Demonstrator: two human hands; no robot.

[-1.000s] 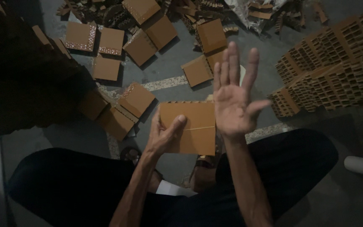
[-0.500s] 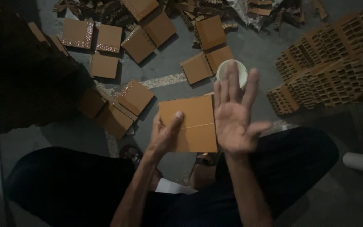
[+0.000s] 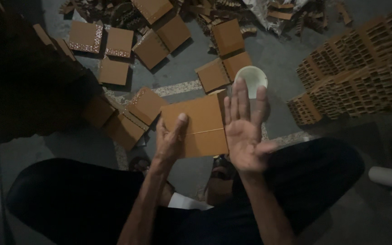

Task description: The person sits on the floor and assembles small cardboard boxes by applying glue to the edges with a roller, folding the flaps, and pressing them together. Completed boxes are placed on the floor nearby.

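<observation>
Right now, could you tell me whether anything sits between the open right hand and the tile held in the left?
Nothing visible does. The right hand is open at the tile's right edge; the left hand grips its left side.

Loose brown tiles (image 3: pixel 153 45) litter the floor (image 3: pixel 277 59) beside a white cup (image 3: pixel 251 79) and stacked bricks (image 3: pixel 359 77).

right hand (image 3: pixel 246 131) lowered, fingers closed together, white cup (image 3: pixel 251 80) uncovered
</observation>
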